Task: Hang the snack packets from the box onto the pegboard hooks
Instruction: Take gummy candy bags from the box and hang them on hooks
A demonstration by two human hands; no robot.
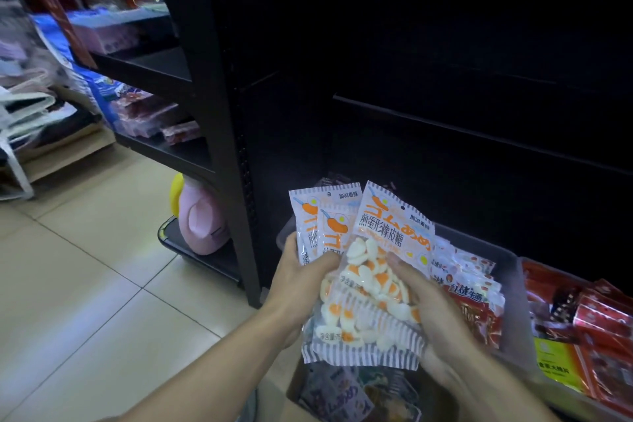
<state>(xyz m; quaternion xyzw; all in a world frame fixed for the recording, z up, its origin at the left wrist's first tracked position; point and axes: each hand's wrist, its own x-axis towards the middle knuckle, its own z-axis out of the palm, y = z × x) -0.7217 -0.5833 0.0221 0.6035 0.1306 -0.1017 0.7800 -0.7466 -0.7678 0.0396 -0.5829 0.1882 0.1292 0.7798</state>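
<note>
Snack packets (373, 271) of egg-shaped gummies, fanned in a stack, sit between both hands above the cardboard box (346, 394). Left hand (301, 281) grips the stack's left edge; right hand (428, 305) grasps the front packet. Grey bin (513, 284) of red packets lies just right, before dark shelving (219, 106).

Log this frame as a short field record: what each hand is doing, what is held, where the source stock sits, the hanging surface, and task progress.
left hand: grips the fanned packets from the left side
right hand: fingers curled over the front packet's clear window
held item: fried-egg gummy packets, at least three, fanned, tops up
cardboard box: below the hands, more packets inside
clear bin: right, holds red snack packets
hanging surface: dark display panel, too dim to make out hooks
progress: no packet seen hung yet
</note>
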